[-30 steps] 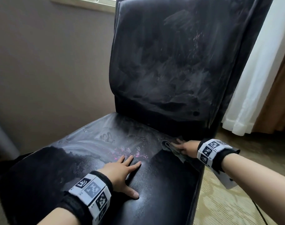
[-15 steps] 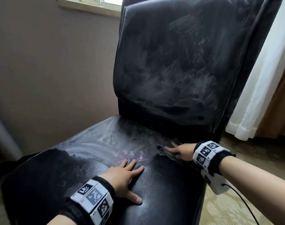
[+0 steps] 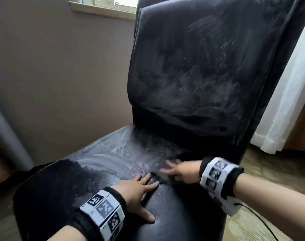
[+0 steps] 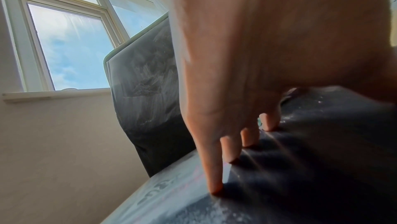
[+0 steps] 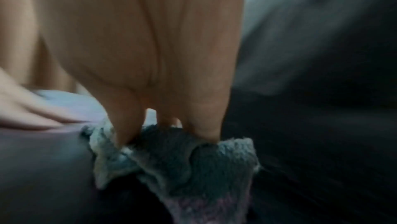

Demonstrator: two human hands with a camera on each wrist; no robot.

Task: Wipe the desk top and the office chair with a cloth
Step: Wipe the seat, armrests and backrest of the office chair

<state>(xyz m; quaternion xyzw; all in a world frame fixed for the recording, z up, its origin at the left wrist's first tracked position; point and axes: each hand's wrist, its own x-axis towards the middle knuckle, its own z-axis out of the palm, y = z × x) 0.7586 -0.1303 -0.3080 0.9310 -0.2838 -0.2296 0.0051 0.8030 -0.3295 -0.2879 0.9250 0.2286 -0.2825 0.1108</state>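
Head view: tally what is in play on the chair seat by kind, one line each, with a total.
Hands pressing on the seat: 2, left hand flat on the leather, right hand on the cloth
Cloths: 1, grey cloth under the right fingers
Chairs: 1, black chair, streaked with smears
Total: 4

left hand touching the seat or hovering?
Touching. In the left wrist view the left hand's fingertips press onto the chair seat with no gap; the head view shows it lying flat there.
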